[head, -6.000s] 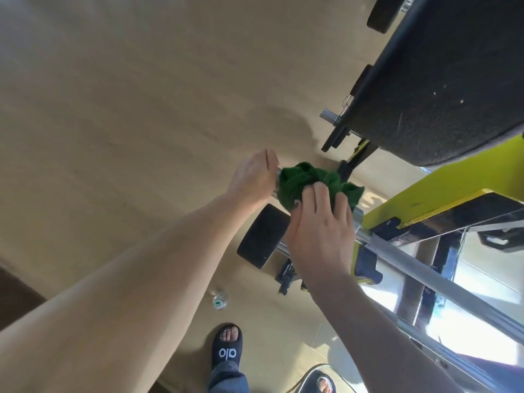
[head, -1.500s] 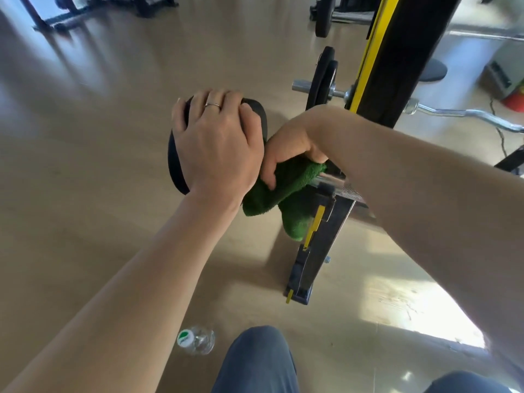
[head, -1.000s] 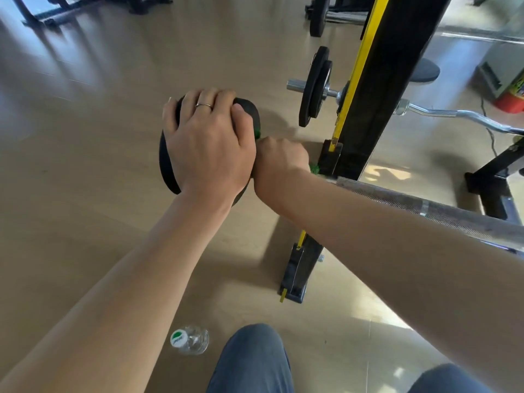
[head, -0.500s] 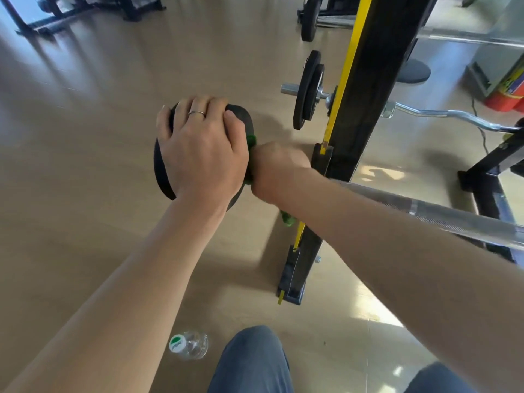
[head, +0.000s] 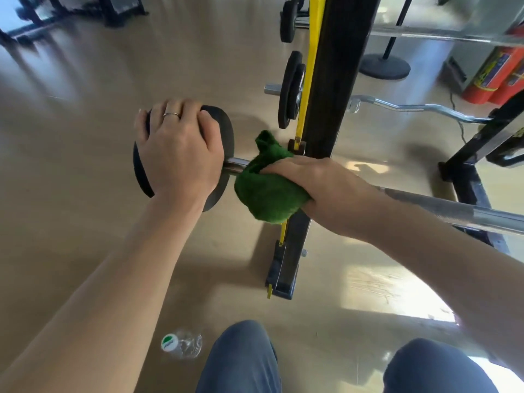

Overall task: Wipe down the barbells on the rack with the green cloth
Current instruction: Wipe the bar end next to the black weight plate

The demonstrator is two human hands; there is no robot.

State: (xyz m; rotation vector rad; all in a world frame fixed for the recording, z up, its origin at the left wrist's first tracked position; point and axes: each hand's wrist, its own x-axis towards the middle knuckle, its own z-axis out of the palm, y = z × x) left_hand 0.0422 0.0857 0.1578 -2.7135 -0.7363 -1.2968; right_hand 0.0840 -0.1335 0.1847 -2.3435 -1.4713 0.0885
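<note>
A steel barbell [head: 465,212] lies across the black and yellow rack upright [head: 331,80], with a black weight plate [head: 224,129] on its left end. My left hand [head: 178,154] is clamped over that plate. My right hand [head: 309,177] holds the bunched green cloth [head: 266,191] wrapped around the bar's sleeve, just right of the plate and in front of the upright. A short shiny stretch of sleeve [head: 235,165] shows between the plate and the cloth. A curl bar [head: 411,107] with small black plates [head: 292,89] rests lower on the rack behind.
A clear water bottle [head: 181,344] lies on the tan floor near my knees [head: 241,358]. The rack's foot [head: 283,276] sits on the floor ahead. Another barbell [head: 442,34], a round stand base [head: 385,65] and red extinguishers [head: 493,75] are at the far right.
My right hand has slid the green cloth to the right along the sleeve, away from the plate, baring a bit of shiny bar. My left hand stays on the plate.
</note>
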